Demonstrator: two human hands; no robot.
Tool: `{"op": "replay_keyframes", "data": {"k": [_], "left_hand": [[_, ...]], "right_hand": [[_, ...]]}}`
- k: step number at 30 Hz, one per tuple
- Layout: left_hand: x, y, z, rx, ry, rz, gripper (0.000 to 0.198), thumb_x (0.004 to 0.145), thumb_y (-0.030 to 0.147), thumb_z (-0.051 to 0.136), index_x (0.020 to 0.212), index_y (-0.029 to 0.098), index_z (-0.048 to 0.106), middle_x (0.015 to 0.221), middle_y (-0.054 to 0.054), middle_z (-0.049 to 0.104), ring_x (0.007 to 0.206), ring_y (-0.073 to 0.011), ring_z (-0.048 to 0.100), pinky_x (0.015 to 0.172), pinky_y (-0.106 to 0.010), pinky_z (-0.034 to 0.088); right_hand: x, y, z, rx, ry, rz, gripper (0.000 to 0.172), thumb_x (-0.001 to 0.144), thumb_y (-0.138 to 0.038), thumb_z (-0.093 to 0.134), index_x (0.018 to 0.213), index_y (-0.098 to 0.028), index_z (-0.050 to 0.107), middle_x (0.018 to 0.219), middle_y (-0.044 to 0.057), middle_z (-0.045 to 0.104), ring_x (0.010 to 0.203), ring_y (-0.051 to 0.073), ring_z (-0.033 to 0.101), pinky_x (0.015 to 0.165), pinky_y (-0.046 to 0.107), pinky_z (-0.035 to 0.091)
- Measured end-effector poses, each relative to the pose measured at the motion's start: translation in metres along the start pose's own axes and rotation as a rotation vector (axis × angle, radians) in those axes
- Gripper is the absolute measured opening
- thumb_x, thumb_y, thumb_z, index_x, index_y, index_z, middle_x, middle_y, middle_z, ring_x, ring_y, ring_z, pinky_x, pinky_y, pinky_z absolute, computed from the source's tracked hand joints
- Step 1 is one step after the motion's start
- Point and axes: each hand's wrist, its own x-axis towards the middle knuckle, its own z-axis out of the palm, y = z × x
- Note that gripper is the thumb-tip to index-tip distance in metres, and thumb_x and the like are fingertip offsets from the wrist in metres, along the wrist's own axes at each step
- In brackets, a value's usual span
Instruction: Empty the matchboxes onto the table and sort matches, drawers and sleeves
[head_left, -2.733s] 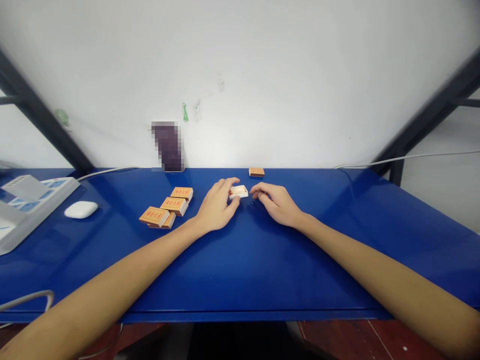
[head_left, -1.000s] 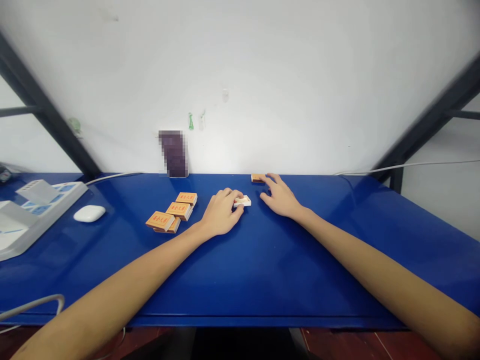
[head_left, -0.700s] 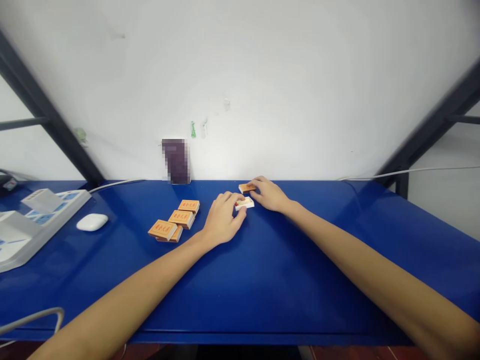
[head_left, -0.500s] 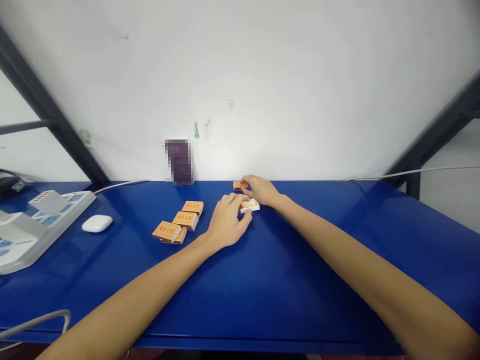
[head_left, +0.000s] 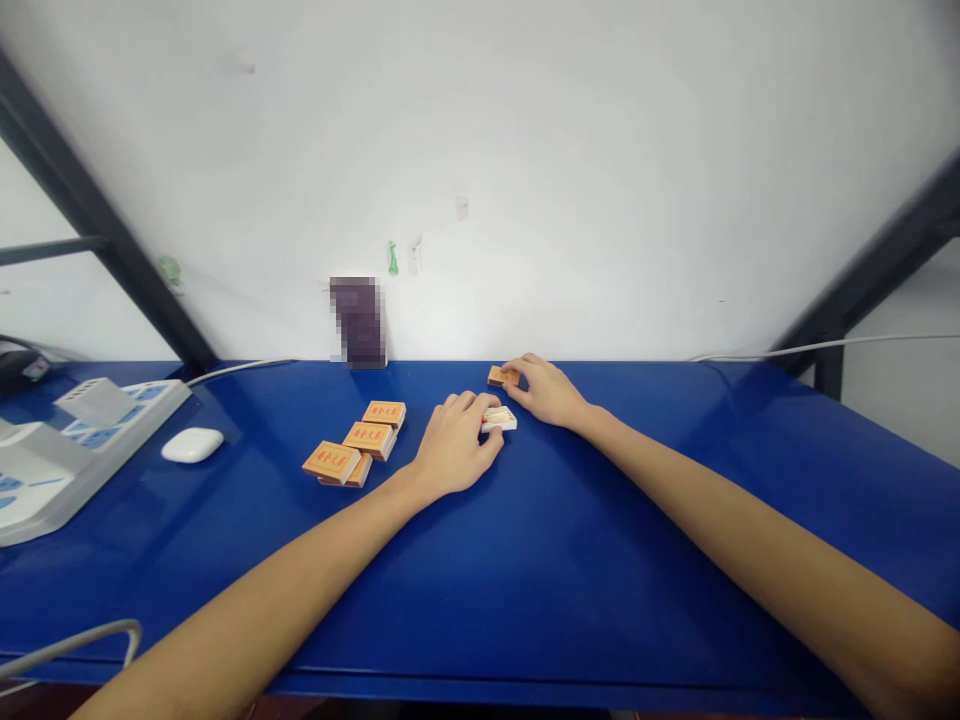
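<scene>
My left hand (head_left: 459, 440) is closed on a white matchbox tray (head_left: 501, 420) with matches in it, low over the blue table; part of the tray is hidden under the fingers. Beyond it, near the wall, my right hand (head_left: 546, 390) grips an orange matchbox sleeve (head_left: 498, 376) between thumb and fingers. Whether the sleeve is hollow cannot be seen from this side. To the left of my left hand lie several orange matchboxes with red characters (head_left: 369, 438), some overlapping one another.
A white power strip (head_left: 112, 452) with plugs and a small white rounded case (head_left: 193, 445) are on the left of the blue table (head_left: 585, 580). A blurred dark purple item (head_left: 361, 325) leans on the wall. Grey cables run along the back edge and at the lower left.
My right hand has moved a little to the right and toward me with the matchbox sleeve. My left hand stays almost in place with the tray.
</scene>
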Motion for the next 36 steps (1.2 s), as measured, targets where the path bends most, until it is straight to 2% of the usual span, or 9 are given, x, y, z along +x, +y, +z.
{"op": "replay_keyframes", "data": {"k": [3,6,9,13,16,21,27,36], "left_hand": [[0.000,-0.002,0.002,0.040,-0.049,-0.003,0.029,0.087,0.022,0.051,0.116,0.023,0.056,0.106,-0.006,0.061,0.095,-0.0247,0.053,0.087,-0.041,0.044],[0.001,-0.004,0.003,0.069,-0.058,0.007,0.035,0.085,0.020,0.051,0.120,0.022,0.054,0.106,-0.007,0.062,0.096,-0.0261,0.053,0.087,-0.043,0.044],[0.001,-0.005,0.004,0.064,-0.053,0.020,0.036,0.085,0.020,0.051,0.121,0.022,0.053,0.106,-0.008,0.061,0.098,-0.0270,0.052,0.087,-0.044,0.043],[0.002,-0.005,0.003,0.067,-0.053,0.048,0.035,0.086,0.021,0.050,0.120,0.021,0.053,0.106,-0.008,0.061,0.097,-0.0264,0.052,0.087,-0.043,0.043],[0.002,-0.006,0.003,0.058,-0.072,0.085,0.035,0.086,0.021,0.050,0.121,0.021,0.053,0.107,-0.007,0.061,0.096,-0.0252,0.053,0.087,-0.042,0.043],[0.002,-0.006,0.000,0.025,-0.083,0.119,0.033,0.087,0.021,0.049,0.120,0.021,0.052,0.112,-0.006,0.063,0.096,-0.0241,0.054,0.087,-0.040,0.043],[0.002,-0.005,0.000,-0.005,-0.063,0.122,0.030,0.088,0.023,0.051,0.117,0.021,0.055,0.105,-0.005,0.064,0.094,-0.0244,0.055,0.085,-0.041,0.043],[0.002,-0.006,-0.001,-0.043,-0.052,0.135,0.027,0.091,0.025,0.051,0.118,0.021,0.055,0.111,-0.004,0.065,0.098,-0.0237,0.056,0.090,-0.042,0.042]], "right_hand": [[-0.012,0.006,-0.011,0.014,-0.056,-0.064,0.025,0.089,-0.025,0.051,0.112,-0.019,0.059,0.112,0.010,0.061,0.094,0.023,0.062,0.083,0.035,0.048],[-0.029,0.006,-0.024,0.003,-0.088,-0.048,0.024,0.083,-0.025,0.053,0.106,-0.020,0.056,0.107,0.008,0.062,0.088,0.023,0.060,0.078,0.035,0.046],[-0.047,-0.003,-0.032,0.052,-0.106,-0.003,0.025,0.077,-0.025,0.054,0.102,-0.021,0.051,0.095,0.005,0.061,0.075,0.020,0.056,0.067,0.032,0.043],[-0.062,-0.018,-0.035,0.161,-0.083,-0.063,0.030,0.073,-0.020,0.051,0.103,-0.022,0.045,0.088,0.001,0.056,0.068,0.017,0.051,0.064,0.030,0.040],[-0.065,-0.023,-0.034,0.158,-0.080,-0.110,0.031,0.072,-0.020,0.052,0.101,-0.022,0.045,0.091,0.001,0.055,0.071,0.017,0.051,0.066,0.030,0.040],[-0.065,-0.021,-0.033,0.193,-0.074,-0.108,0.034,0.071,-0.019,0.053,0.104,-0.022,0.046,0.093,0.002,0.056,0.075,0.018,0.052,0.069,0.030,0.042],[-0.068,-0.023,-0.035,0.174,-0.076,-0.156,0.028,0.074,-0.019,0.052,0.101,-0.022,0.048,0.094,0.002,0.057,0.074,0.017,0.052,0.069,0.030,0.042],[-0.069,-0.023,-0.030,0.120,-0.010,-0.115,0.038,0.079,-0.020,0.054,0.116,-0.021,0.050,0.108,0.006,0.060,0.081,0.020,0.059,0.075,0.033,0.046]]}}
